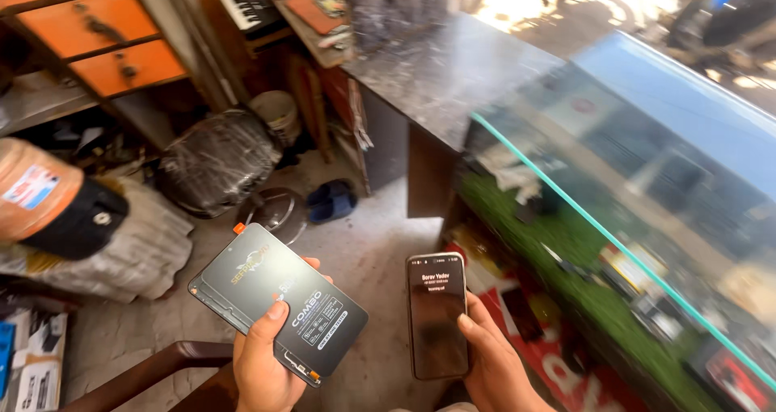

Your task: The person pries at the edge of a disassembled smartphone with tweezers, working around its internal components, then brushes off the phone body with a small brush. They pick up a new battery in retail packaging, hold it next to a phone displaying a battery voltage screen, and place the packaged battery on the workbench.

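Observation:
My left hand [263, 363] holds a flat black box [271, 295] with pale print and small orange tabs, tilted, thumb pressed on its lid. My right hand [493, 363] grips a dark smartphone [436, 315] upright by its right edge; its screen is lit with a few lines of text at the top. Both hands are low in the view, over a grey concrete floor.
A glass display counter [566, 194] with green lining and small goods runs along the right. A dark marble-topped desk [444, 64] stands behind it. Orange drawers [113, 48], a plastic-wrapped bundle [218, 161], a blue sandal [331, 200] and a wooden chair arm [145, 371] crowd the left.

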Demonstrator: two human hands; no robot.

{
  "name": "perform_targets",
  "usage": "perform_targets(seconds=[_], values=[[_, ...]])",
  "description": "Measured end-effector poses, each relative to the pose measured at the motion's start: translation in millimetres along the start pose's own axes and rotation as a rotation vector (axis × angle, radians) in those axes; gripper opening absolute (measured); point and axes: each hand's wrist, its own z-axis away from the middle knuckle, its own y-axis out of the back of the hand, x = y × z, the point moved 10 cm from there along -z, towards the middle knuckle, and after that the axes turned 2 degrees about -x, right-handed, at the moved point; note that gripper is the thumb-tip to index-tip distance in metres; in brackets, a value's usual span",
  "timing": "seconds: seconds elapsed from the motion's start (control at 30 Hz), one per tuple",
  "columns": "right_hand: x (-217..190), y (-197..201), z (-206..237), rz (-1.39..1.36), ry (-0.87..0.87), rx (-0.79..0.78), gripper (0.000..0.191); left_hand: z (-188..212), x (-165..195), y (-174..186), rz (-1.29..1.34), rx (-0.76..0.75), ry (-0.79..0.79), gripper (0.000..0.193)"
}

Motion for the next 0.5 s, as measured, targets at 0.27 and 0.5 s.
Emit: perform_targets(seconds=[0.27,0.5], values=[[18,-50,-133,-0.274,-0.163,-0.401,0.083,-121,-8,66,0.081,0.098,-0.038,0.059],[-40,-118,-246,-0.245,-0.339,-0.67,0.101,-289,-26,92,0.1,0.11,0.007,0.052]])
